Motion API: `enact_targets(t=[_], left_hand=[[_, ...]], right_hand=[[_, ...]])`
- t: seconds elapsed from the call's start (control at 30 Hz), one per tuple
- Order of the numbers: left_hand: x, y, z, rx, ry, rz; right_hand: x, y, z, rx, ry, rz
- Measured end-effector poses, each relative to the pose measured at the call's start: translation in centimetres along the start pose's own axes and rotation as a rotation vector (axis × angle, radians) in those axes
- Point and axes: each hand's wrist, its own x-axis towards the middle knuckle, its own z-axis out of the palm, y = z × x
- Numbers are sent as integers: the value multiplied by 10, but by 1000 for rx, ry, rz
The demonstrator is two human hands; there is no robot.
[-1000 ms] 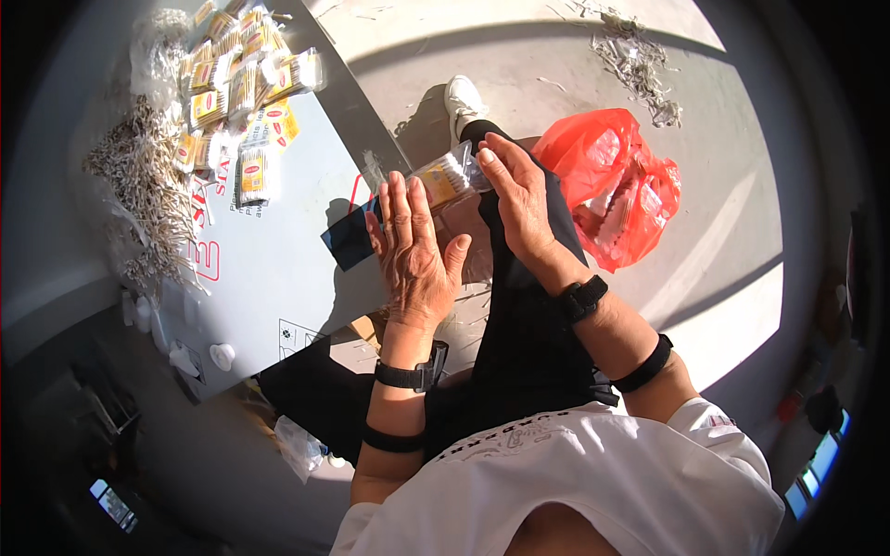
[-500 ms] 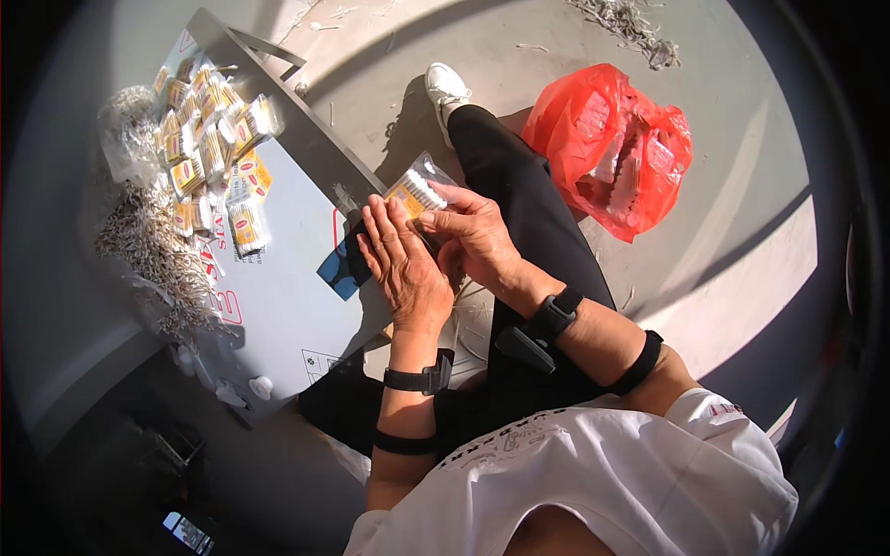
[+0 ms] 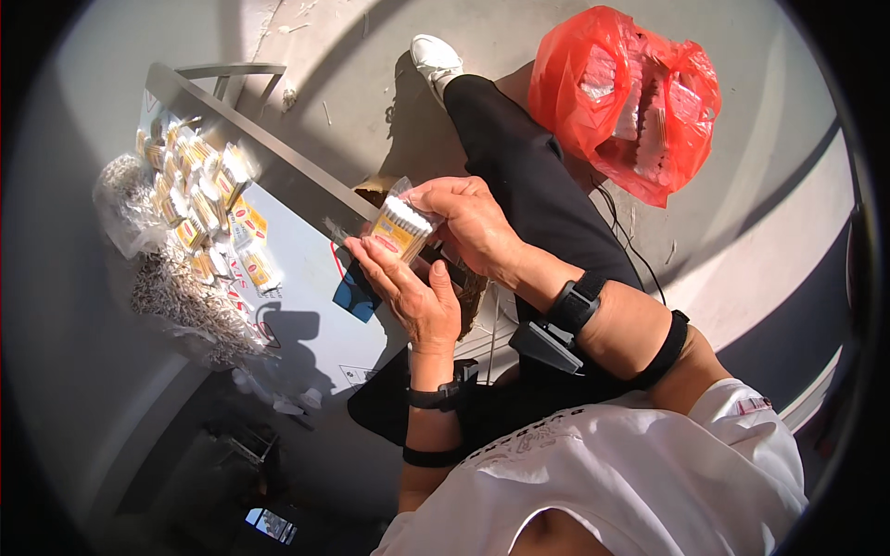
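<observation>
A small clear packet of white-tipped cotton swabs (image 3: 400, 230) with a yellow label is held up between my hands. My right hand (image 3: 473, 222) pinches the clear plastic at its upper right end. Against the packet's lower left side lie the stretched fingers of my left hand (image 3: 413, 301), with the thumb apart from them. Off to the left, a pile of similar swab packets (image 3: 199, 190) lies on a white printed board (image 3: 320, 296). Beside the pile, many loose swabs (image 3: 190, 292) spill near a clear plastic bag (image 3: 127, 204).
On the floor at the upper right stands an open red plastic bag (image 3: 575, 102) with packs inside. A metal rail (image 3: 269, 148) borders the board's far side. My outstretched leg (image 3: 519, 148) lies between board and bag. A dark cable (image 3: 630, 236) runs past my knee.
My left hand has slid down and off the packet's front, so more of its label shows. My right hand keeps its pinch. The whole view has shifted somewhat.
</observation>
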Motion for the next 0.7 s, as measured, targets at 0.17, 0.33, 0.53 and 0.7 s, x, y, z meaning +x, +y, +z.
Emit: enact_targets(t=[0.17,0.33,0.53,0.7], left_hand=[[-1,-3,1,57,-6,-7],[0,-4,2,32,34,14],[-1,-5,1,42,0,26],[-3,-4,1,15,-22,-18]], right_hand=[[2,-1,3,184,-59,67],[2,1,5,263,-101,94],[-4,-1,10,336,-54,160],[-3,0,8,334,-62,164]])
